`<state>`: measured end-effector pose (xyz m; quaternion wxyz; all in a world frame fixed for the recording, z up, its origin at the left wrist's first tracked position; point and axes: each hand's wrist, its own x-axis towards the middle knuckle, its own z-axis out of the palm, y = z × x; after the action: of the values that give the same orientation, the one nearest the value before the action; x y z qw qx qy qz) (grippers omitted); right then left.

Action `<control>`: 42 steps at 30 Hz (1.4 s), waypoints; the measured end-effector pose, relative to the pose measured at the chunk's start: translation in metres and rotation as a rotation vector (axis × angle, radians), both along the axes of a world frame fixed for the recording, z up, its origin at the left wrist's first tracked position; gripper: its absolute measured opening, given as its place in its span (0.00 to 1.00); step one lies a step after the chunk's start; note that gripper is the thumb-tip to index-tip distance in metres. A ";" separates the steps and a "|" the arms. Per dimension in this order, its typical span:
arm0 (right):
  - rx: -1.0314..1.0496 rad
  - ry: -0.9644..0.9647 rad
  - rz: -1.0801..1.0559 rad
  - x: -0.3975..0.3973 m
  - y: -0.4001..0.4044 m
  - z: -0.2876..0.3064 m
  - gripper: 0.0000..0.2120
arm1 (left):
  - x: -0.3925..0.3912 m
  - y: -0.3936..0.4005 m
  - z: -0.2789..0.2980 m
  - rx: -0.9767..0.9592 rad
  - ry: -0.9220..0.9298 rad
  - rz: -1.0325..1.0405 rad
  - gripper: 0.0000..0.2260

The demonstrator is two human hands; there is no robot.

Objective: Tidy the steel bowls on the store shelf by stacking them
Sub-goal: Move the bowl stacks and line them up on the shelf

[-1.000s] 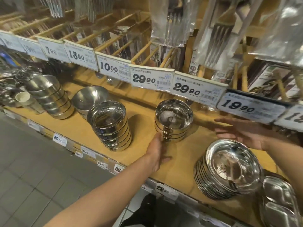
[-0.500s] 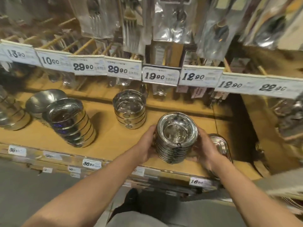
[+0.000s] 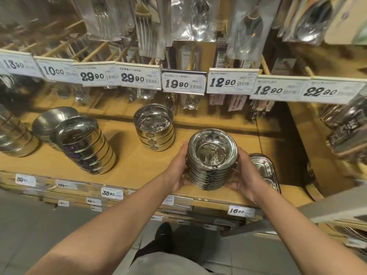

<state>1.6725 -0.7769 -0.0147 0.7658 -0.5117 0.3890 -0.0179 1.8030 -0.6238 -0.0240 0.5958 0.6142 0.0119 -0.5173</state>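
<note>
Tan wooden store shelf (image 3: 127, 171), lower tier, used here as the reference for all positions. Item one: a stack of shallow wide-rimmed shiny steel bowls (image 3: 211, 161), nested one inside another, standing near the shelf's front edge toward its right end; the top bowl holds nothing and mirrors the lights above, and the rims below it show as close bright rings whose count is hard to read. The left hand (image 3: 177, 169) grips the stack's left side and the right hand (image 3: 245, 175) its right side, fingers curled round the rims on both; the fingertips are hidden behind the metal. Item two: a short stack of three straight-walled steel bowls with dark oval labels (image 3: 154, 129), further back on the shelf, apart from the held stack. Item three: a leaning stack of deeper steel bowls (image 3: 85, 143) toward the shelf's left, with a single rounded steel bowl (image 3: 52, 121) just behind it. Item four: a rectangular steel compartment tray (image 3: 264, 171) at the shelf's right end, partly hidden by the right hand. A further bowl stack at the far left is cut off. White price tags (image 3: 182, 83) line the rail above; the small print is illegible.
</note>
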 end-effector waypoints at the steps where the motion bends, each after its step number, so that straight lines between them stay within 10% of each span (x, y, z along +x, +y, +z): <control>1: -0.016 0.003 -0.015 0.000 -0.001 0.001 0.19 | -0.001 -0.001 0.000 0.001 0.000 0.001 0.26; 11: -0.143 0.046 -0.123 0.002 0.002 0.013 0.12 | -0.008 0.001 0.004 0.018 -0.069 0.078 0.20; 18: -0.321 0.006 -0.117 -0.005 0.004 0.012 0.21 | -0.002 -0.005 0.014 -0.061 -0.504 0.087 0.15; 42: -0.604 0.056 -0.132 0.008 -0.013 0.020 0.10 | 0.024 -0.018 0.036 0.114 -0.698 0.080 0.10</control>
<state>1.6809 -0.7897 0.0054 0.5651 -0.6902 0.4195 -0.1683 1.8271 -0.6419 0.0123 0.5486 0.7853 -0.1393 -0.2510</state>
